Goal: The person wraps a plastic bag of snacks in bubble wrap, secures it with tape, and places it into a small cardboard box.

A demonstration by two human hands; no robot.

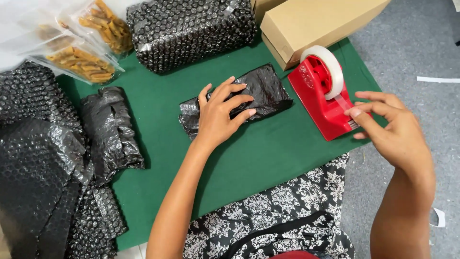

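My left hand [221, 114] lies flat, fingers spread, pressing on a small packet wrapped in black bubble wrap [261, 88] in the middle of the green cloth [158, 115]. To its right stands a red tape dispenser [322, 98] with a roll of clear tape [330, 67]. My right hand [385, 125] is at the dispenser's cutter end, thumb and forefinger pinching the loose end of the tape.
Two brown cardboard boxes [311, 21] stand behind the dispenser. A large black bubble-wrapped bundle [191, 31] lies at the back. Clear bags of yellow snack sticks [86, 60] sit far left. Piles of black bubble wrap [43, 158] fill the left side. Grey floor lies to the right.
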